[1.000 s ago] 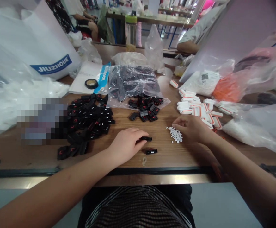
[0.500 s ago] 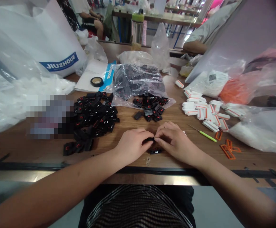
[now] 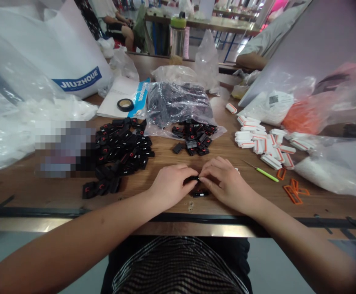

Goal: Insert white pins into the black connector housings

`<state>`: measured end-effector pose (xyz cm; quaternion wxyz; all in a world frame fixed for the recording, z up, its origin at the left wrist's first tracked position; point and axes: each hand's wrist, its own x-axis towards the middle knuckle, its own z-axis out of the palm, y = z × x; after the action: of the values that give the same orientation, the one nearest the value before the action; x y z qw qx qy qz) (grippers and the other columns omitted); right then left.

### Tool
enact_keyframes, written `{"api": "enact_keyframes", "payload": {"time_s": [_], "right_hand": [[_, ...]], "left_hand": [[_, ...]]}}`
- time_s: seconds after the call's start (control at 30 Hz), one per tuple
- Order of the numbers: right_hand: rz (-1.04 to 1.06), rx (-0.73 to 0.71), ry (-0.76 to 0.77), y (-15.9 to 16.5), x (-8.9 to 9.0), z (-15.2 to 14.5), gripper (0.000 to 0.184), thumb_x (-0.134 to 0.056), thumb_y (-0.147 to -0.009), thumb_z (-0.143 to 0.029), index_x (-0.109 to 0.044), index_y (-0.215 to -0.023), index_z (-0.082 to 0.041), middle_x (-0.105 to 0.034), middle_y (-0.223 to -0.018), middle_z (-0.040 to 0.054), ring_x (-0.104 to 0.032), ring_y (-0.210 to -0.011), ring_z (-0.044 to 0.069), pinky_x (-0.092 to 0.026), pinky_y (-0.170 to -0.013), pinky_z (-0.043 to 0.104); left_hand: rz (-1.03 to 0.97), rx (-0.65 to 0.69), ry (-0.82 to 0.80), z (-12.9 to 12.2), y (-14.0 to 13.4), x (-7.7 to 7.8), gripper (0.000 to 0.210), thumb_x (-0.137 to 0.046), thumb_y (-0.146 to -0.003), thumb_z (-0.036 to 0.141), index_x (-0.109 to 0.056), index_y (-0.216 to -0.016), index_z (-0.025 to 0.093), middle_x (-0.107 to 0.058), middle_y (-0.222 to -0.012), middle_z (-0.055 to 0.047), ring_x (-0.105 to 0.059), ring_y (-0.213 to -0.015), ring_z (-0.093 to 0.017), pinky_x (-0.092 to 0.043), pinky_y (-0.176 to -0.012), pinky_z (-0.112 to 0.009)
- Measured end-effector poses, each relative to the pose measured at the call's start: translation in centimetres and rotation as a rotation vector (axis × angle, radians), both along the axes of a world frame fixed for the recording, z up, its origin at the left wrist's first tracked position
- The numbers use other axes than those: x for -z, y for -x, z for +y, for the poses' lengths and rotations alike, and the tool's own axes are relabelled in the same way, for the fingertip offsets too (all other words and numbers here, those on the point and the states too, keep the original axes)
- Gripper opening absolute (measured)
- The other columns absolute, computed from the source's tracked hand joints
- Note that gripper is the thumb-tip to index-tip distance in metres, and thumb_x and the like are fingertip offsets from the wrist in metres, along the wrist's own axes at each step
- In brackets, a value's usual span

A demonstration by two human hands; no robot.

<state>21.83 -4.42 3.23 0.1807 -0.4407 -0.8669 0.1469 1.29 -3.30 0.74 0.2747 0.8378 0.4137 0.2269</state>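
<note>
My left hand point(image 3: 173, 183) pinches a small black plastic connector point(image 3: 191, 178) between thumb and fingers, low over the table in front of me. At its right end, the thumb and fingertips of my right hand point(image 3: 222, 181) close on the same connector; a tiny light spot shows there, too small to name. Just below my fingers lies another black connector point(image 3: 200, 194) with two white dots and a bit of red. My fingers hide much of the held piece.
To the left is a heap of black connectors point(image 3: 122, 147); more spill from a clear bag point(image 3: 180, 102). White parts with orange strips point(image 3: 259, 141), a green-handled pick point(image 3: 266, 174) and orange frames point(image 3: 293, 193) lie right. Black tape point(image 3: 125, 105) rests on papers. A bottle point(image 3: 177, 38) stands behind.
Both hands keep their grip at nearly the same spot, with only slight finger movement. The whole view has shifted a little.
</note>
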Motion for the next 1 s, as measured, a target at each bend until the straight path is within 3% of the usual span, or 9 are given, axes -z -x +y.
{"api": "enact_keyframes", "payload": {"time_s": [0.2, 0.43, 0.57, 0.67, 0.83, 1.0], "right_hand": [[-0.185, -0.025, 0.001, 0.6, -1.1, 0.5, 0.017, -0.051, -0.097, -0.02, -0.064, -0.087, -0.015, -0.064, -0.092, 0.0091, -0.052, -0.088, 0.022, -0.04, -0.081, 0.038], [-0.549, -0.141, -0.215, 2.1, -2.2, 0.9, 0.018, -0.053, -0.094, -0.017, -0.068, -0.084, -0.012, -0.065, -0.091, 0.0128, -0.05, -0.087, 0.025, -0.035, -0.075, 0.038], [-0.461, -0.153, -0.16, 1.9, -2.0, 0.6, 0.021, -0.052, -0.095, -0.016, -0.069, -0.083, -0.013, -0.065, -0.089, 0.0114, -0.051, -0.087, 0.024, -0.036, -0.076, 0.038], [-0.316, -0.13, -0.108, 1.3, -1.7, 0.2, 0.024, -0.05, -0.097, -0.018, -0.072, -0.087, -0.016, -0.068, -0.089, 0.0093, -0.053, -0.084, 0.022, -0.039, -0.078, 0.037], [-0.184, -0.1, -0.148, 0.1, -1.5, -0.2, 0.023, -0.05, -0.098, -0.023, -0.072, -0.104, -0.019, -0.073, -0.093, 0.0073, -0.058, -0.087, 0.022, -0.04, -0.079, 0.038], [-0.246, -0.121, -0.2, 0.6, -1.3, -0.6, 0.024, -0.051, -0.097, -0.022, -0.074, -0.089, -0.019, -0.072, -0.09, 0.0075, -0.058, -0.083, 0.021, -0.036, -0.075, 0.039]], "left_hand": [[0.007, -0.004, -0.001, -0.1, -0.1, -0.2, 0.01, -0.067, -0.089, 0.022, -0.073, -0.097, 0.02, -0.065, -0.08, 0.0, -0.058, -0.07, -0.014, -0.043, -0.066, -0.027], [0.035, -0.016, 0.018, 0.0, -0.1, -0.4, 0.007, -0.068, -0.088, 0.022, -0.073, -0.091, 0.017, -0.064, -0.08, -0.001, -0.06, -0.074, -0.016, -0.047, -0.069, -0.029], [0.033, -0.023, 0.012, 0.0, -0.1, -0.3, 0.007, -0.069, -0.088, 0.023, -0.071, -0.084, 0.017, -0.063, -0.077, 0.0, -0.059, -0.071, -0.016, -0.047, -0.067, -0.029], [0.028, -0.025, 0.012, 0.0, -0.1, -0.3, 0.007, -0.069, -0.087, 0.022, -0.072, -0.091, 0.018, -0.064, -0.077, 0.0, -0.059, -0.071, -0.016, -0.048, -0.068, -0.029], [0.02, -0.031, 0.027, 0.0, -0.1, -0.3, 0.012, -0.068, -0.088, 0.023, -0.073, -0.098, 0.019, -0.067, -0.08, -0.001, -0.06, -0.071, -0.016, -0.05, -0.071, -0.03], [0.006, -0.032, 0.042, 0.0, -0.1, -0.2, 0.018, -0.069, -0.086, 0.02, -0.073, -0.103, 0.021, -0.071, -0.087, -0.001, -0.062, -0.073, -0.016, -0.051, -0.073, -0.03]]}}
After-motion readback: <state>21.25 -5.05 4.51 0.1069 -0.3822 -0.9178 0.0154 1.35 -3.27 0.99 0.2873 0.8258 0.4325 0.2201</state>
